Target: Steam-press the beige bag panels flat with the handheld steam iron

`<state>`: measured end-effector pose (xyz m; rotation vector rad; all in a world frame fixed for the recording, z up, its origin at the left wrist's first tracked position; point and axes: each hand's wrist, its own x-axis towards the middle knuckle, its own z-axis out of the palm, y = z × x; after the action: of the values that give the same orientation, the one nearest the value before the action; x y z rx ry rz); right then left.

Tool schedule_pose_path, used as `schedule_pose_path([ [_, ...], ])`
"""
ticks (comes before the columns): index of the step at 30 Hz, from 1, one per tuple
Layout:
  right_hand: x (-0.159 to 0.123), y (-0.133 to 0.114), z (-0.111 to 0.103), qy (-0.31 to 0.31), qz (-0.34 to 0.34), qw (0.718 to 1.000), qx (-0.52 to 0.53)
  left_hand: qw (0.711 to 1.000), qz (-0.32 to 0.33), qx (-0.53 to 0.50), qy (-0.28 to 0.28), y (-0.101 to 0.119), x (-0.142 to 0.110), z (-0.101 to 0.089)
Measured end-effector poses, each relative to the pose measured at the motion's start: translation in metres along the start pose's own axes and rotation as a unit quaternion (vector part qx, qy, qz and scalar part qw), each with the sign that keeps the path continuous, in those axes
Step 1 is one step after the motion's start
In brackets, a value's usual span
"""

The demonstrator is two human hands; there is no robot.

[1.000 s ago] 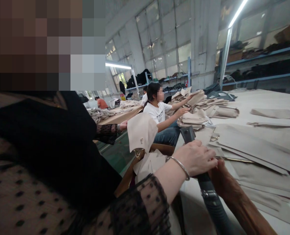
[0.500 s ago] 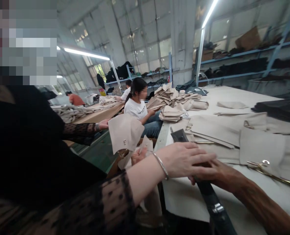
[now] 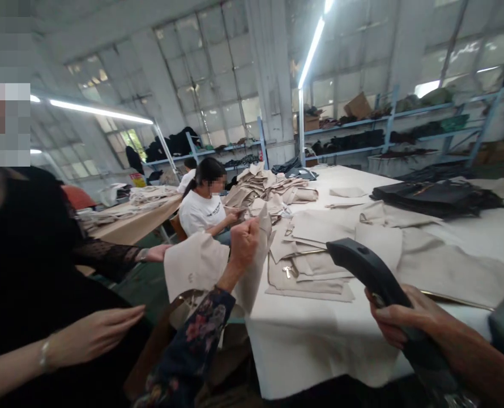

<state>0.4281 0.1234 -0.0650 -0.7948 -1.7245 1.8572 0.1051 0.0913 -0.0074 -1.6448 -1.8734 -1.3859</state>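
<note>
My left hand (image 3: 244,241), below a floral sleeve, is closed on the edge of a beige fabric piece (image 3: 258,266) that hangs down at the table's near left corner. In my right hand (image 3: 417,320) is a black curved tool (image 3: 364,263), its flat head pointing left over the table; its exact kind I cannot tell. Left of me, a co-worker in black holds another beige fabric piece (image 3: 196,263) with one hand. That co-worker's other hand (image 3: 94,334), with a bracelet, hangs free with nothing in it.
Beige panels with gold-coloured hardware (image 3: 311,275) lie on the white table (image 3: 311,351). Farther back are a beige heap (image 3: 256,187) and black pieces (image 3: 434,195). A person in a white shirt (image 3: 203,209) sits at the table's left side. Blue shelves (image 3: 345,127) line the wall.
The co-worker's braceleted hand has left my right hand and drawn back left. My left hand has come up with the fabric. The black tool's head has lifted and moved right.
</note>
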Motion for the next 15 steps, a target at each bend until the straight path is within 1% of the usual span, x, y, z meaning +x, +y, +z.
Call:
schedule_pose_path([
  [1, -0.006, 0.001, -0.002, 0.002, 0.001, 1.000, 0.015, 0.996, 0.048, 0.036, -0.063, 0.006, -0.008, 0.026],
  [2, -0.012, 0.001, -0.005, 0.008, 0.000, 1.000, 0.019, 0.982, 0.097, 0.080, -0.141, 0.012, -0.021, 0.050],
  [3, -0.018, 0.002, -0.008, 0.018, 0.001, 1.000, 0.016, 0.956, 0.140, 0.129, -0.221, 0.019, -0.041, 0.071],
  [4, -0.024, 0.002, -0.012, 0.028, 0.004, 1.000, 0.004, 0.926, 0.168, 0.174, -0.290, 0.025, -0.065, 0.088],
  [5, -0.030, 0.004, -0.016, 0.034, 0.009, 0.999, -0.008, 0.900, 0.175, 0.211, -0.339, 0.030, -0.091, 0.099],
  [6, -0.035, 0.005, -0.019, 0.036, 0.016, 0.999, -0.017, 0.883, 0.169, 0.241, -0.364, 0.034, -0.117, 0.105],
  [7, -0.041, 0.007, -0.022, 0.034, 0.026, 0.999, -0.026, 0.876, 0.158, 0.263, -0.372, 0.037, -0.141, 0.106],
  [8, -0.046, 0.010, -0.024, 0.031, 0.039, 0.998, -0.035, 0.876, 0.147, 0.276, -0.366, 0.037, -0.163, 0.103],
  [10, -0.054, 0.016, -0.025, 0.022, 0.068, 0.996, -0.055, 0.893, 0.132, 0.275, -0.331, 0.030, -0.194, 0.088],
  [12, -0.058, 0.021, -0.021, 0.008, 0.103, 0.992, -0.068, 0.919, 0.124, 0.253, -0.276, 0.016, -0.210, 0.070],
  [15, -0.051, 0.027, -0.009, -0.020, 0.166, 0.984, -0.067, 0.948, 0.100, 0.225, -0.203, -0.014, -0.217, 0.052],
])
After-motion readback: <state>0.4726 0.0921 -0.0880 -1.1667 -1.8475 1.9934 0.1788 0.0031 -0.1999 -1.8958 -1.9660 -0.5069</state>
